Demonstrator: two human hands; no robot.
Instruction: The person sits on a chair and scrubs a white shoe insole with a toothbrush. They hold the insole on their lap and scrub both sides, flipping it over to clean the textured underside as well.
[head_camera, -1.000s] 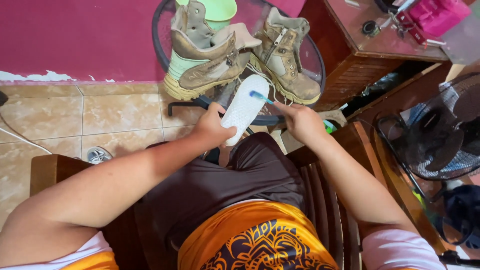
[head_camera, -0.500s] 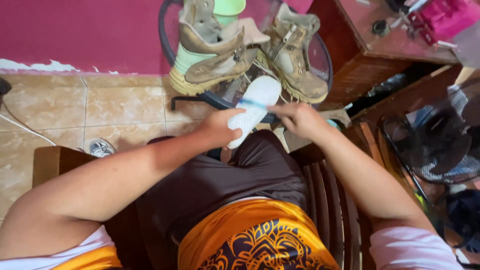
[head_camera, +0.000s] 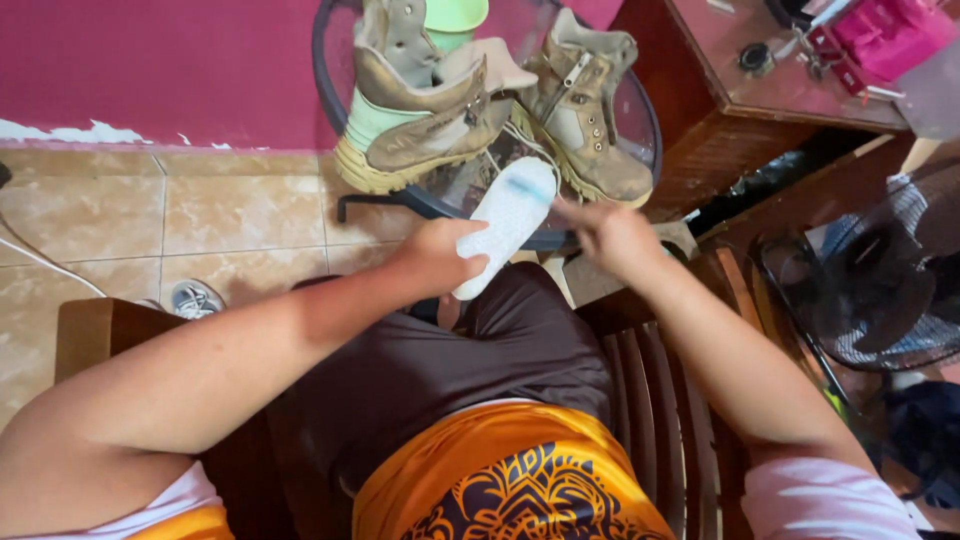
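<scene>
The white insole (head_camera: 508, 222) is held up in front of the person's lap, slanted, its toe end rising toward the round glass table (head_camera: 330, 110) and its heel end low by the knee. A faint blue patch marks its upper part. The left hand (head_camera: 440, 258) grips the lower end, fingers curled around the edge, so the heel is mostly covered. The right hand (head_camera: 612, 238) is just beside the insole's upper right edge, fingers drawn together and pointing at it; the hand is blurred, so I cannot tell whether the fingertips touch the insole or pinch anything.

Right behind the insole, 2 tan boots stand on the table: the left boot (head_camera: 425, 120) lies tipped with its yellowish sole toward the floor side, the right boot (head_camera: 585, 125) stands more upright with laces loose. A green cup (head_camera: 455, 18) behind them is cut off by the top edge.

The person sits on a wooden chair (head_camera: 85, 335), wearing dark shorts (head_camera: 450, 370) and an orange patterned shirt (head_camera: 510, 490). A wooden cabinet (head_camera: 740, 120) stands to the right, with a pink item (head_camera: 890, 35) on top, partly cut off. A dark fan (head_camera: 880, 290) fills the right edge, its lower part hard to make out. A grey shoe (head_camera: 195, 298) lies on the tiled floor (head_camera: 150, 220), half hidden by the left arm.
</scene>
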